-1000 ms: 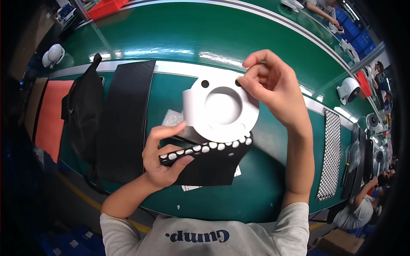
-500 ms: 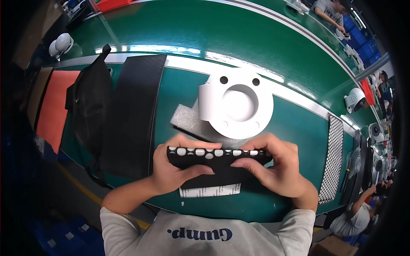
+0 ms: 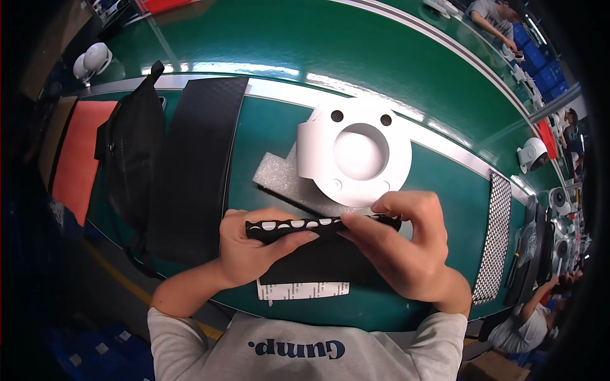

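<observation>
My left hand point(image 3: 251, 244) grips the left end of a folded black perforated sheet point(image 3: 286, 233), its thumb on the near face and its fingers behind. White dots show through holes along the sheet's upper edge. At the other end, my right hand point(image 3: 410, 247) pinches that edge, one digit pressed over it near the middle; part of its grip is hidden. Below lies a black sheet point(image 3: 305, 261), with a white printed paper strip point(image 3: 305, 291) along its near side. Just beyond my hands stands a white ring-shaped housing point(image 3: 394, 152), with a round opening and two dark mesh circles.
Grey foam point(image 3: 276, 174) lies beside the housing. To the left are a large black sheet point(image 3: 194, 171), a black bag point(image 3: 135, 152) and an orange sheet point(image 3: 82, 155). A perforated sheet point(image 3: 494, 238) lies at right. White cameras point(image 3: 532, 154) stand farther right; another person point(image 3: 489, 22) works at the back.
My right hand has shifted its grip, its thumb moving up onto the sheet's top edge. The folded sheet has tilted slightly, and the paper strip below has slid a little left.
</observation>
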`<state>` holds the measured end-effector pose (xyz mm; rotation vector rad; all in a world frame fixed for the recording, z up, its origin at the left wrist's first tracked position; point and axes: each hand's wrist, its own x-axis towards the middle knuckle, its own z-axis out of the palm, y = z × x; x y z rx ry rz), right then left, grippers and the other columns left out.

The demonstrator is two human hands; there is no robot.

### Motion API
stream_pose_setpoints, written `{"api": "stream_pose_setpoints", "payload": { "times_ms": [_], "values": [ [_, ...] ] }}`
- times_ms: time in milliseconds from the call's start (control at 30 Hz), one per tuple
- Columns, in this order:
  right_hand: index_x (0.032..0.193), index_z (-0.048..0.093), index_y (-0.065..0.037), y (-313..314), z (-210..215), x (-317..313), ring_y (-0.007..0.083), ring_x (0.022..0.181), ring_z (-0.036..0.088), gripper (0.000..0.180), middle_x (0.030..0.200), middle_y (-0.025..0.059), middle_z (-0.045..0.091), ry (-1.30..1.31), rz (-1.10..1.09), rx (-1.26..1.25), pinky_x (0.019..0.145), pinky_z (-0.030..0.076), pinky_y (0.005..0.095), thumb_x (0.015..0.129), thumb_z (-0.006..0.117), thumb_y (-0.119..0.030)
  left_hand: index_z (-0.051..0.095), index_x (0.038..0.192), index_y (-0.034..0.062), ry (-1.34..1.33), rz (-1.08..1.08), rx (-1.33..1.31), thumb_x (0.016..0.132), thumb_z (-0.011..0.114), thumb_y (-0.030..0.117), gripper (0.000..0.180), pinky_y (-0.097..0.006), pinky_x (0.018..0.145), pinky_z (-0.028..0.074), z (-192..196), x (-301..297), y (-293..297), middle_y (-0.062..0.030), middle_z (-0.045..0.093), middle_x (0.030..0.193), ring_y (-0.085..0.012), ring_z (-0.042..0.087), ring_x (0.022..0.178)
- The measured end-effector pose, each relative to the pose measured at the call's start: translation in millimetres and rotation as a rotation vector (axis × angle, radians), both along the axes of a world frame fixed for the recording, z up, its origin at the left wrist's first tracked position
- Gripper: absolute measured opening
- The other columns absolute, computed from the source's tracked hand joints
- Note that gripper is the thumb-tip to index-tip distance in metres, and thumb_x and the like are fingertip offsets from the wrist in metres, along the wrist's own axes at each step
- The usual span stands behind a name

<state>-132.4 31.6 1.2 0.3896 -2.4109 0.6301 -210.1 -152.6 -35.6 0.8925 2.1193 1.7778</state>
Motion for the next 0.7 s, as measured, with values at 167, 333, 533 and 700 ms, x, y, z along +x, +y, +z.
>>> {"api": "stream_pose_setpoints", "payload": {
  "times_ms": [167,333,533,700],
  "values": [
    [0.082,0.062,0.002,5.1,-3.2,2.1,0.0159,0.063,0.050,0.025,0.074,0.0077,0.054,0.047,0.114,0.152,0.050,0.035,0.0247,0.059,0.058,-0.008,0.063,0.072,-0.0007,0.018,-0.039,0.011,0.065,0.072,0.004,0.012,-0.018,0.049,0.043,-0.3,2.0,2.9,-0.0066,0.062,0.062,-0.0070,0.057,0.054],
    [0.072,0.058,0.002,1.6,-7.9,-1.4,0.0145,0.056,0.049,0.021,0.070,0.0087,0.054,0.312,0.327,0.457,0.047,0.038,0.0228,0.055,0.057,-0.011,0.061,0.075,-0.0008,-0.328,0.024,0.051,0.067,0.071,0.005,0.014,-0.017,0.052,0.043,2.6,1.6,2.3,-0.0035,0.062,0.065,-0.0028,0.054,0.058],
    [0.116,0.037,-0.001,-1.3,28.0,-15.4,0.0109,0.066,0.047,0.052,0.074,0.0040,0.052,-0.101,-0.042,-0.438,0.062,0.033,0.0215,0.069,0.059,0.005,0.064,0.075,0.0140,0.482,-0.010,0.014,0.060,0.074,0.015,0.018,-0.028,0.071,0.033,-15.1,2.2,-2.7,-0.0071,0.046,0.101,-0.0203,0.039,0.089],
    [0.116,0.037,-0.001,-6.9,26.3,-39.2,0.0053,0.065,0.045,0.047,0.074,0.0017,0.052,-0.449,0.084,-0.580,0.058,0.033,0.0167,0.073,0.049,0.011,0.064,0.074,0.0134,0.572,0.001,0.077,0.061,0.073,0.017,0.016,-0.040,0.094,0.026,-18.6,-7.7,2.5,-0.0158,0.040,0.123,-0.0337,0.033,0.115]
  ]
}}
